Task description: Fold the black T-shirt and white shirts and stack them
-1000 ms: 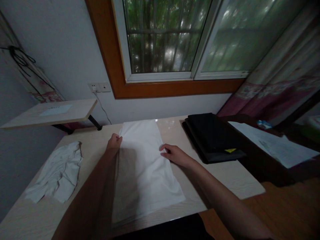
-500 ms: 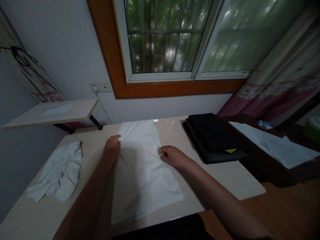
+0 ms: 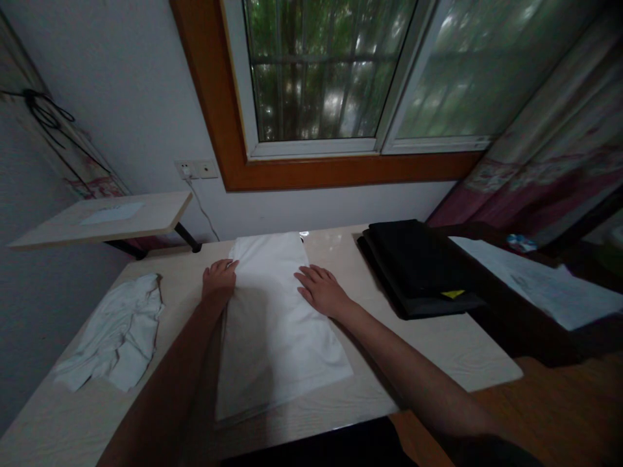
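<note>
A white cloth [image 3: 287, 350], folded into a long panel, lies flat between a person's left hand [image 3: 219, 280] and right hand [image 3: 322, 290]. The left hand touches the fabric along one long edge; the right hand rests over the opposite edge, its fingertips on the cloth. Soft creases ripple across the surface near the right hand, while a shadow darkens the portion on the near side of the left. One short end reaches beyond both hands; the other, wider in view, spreads on their near side.
</note>
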`<state>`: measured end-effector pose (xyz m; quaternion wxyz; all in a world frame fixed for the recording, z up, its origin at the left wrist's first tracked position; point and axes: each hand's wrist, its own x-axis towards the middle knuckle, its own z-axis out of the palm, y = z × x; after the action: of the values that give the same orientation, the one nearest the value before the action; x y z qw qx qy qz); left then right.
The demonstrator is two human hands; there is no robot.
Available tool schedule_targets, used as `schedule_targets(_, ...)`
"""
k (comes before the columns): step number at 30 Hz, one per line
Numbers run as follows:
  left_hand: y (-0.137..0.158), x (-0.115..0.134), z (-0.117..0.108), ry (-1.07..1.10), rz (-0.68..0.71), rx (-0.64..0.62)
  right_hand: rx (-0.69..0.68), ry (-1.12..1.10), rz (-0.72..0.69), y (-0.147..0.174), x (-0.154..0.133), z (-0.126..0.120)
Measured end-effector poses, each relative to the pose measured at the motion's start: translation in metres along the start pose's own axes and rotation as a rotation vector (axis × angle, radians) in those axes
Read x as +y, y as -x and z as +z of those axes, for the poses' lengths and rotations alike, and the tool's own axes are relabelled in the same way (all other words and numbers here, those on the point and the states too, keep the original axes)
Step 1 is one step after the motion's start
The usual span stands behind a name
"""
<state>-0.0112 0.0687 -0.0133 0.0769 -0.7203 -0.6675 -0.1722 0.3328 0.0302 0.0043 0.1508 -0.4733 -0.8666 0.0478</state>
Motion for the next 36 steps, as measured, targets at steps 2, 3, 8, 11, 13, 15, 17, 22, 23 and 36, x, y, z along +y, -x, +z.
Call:
schedule_targets(2,-0.003,0.001,0.001,0.003,-0.018,0.005,0.000,0.004,0.013,-0.004,0.002,0.000)
schedule_targets(3,-0.004,0.001,0.001,0.007,-0.028,0.012,-0.002,0.006,0.013,-0.005,0.003,0.000)
schedule_targets(8,-0.004,-0.003,0.001,0.103,-0.060,0.034,0.020,0.021,0.011,0.000,0.002,0.000)
schedule_targets(11,0.002,-0.004,-0.002,0.248,-0.109,0.034,0.037,0.029,0.011,0.008,-0.001,-0.002)
schedule_targets(13,0.008,-0.003,-0.007,0.360,-0.161,0.010,0.046,0.038,0.005,0.013,-0.003,-0.005)
schedule_targets(15,0.017,0.000,-0.013,0.457,-0.182,-0.051,0.059,0.041,-0.009,0.018,-0.008,-0.011)
schedule_targets(17,0.027,0.004,-0.020,0.529,-0.164,-0.144,0.078,0.020,-0.040,0.021,-0.015,-0.018)
schedule_targets(22,0.054,0.012,-0.040,0.635,-0.117,-0.292,-0.009,-0.137,-0.333,0.032,-0.044,-0.030)
schedule_targets(23,0.059,0.013,-0.044,0.636,-0.106,-0.312,-0.050,-0.172,-0.410,0.035,-0.051,-0.030)
schedule_targets(36,0.115,0.019,-0.087,1.138,-0.099,-0.721,-0.169,-0.223,-0.575,0.069,-0.111,-0.016)
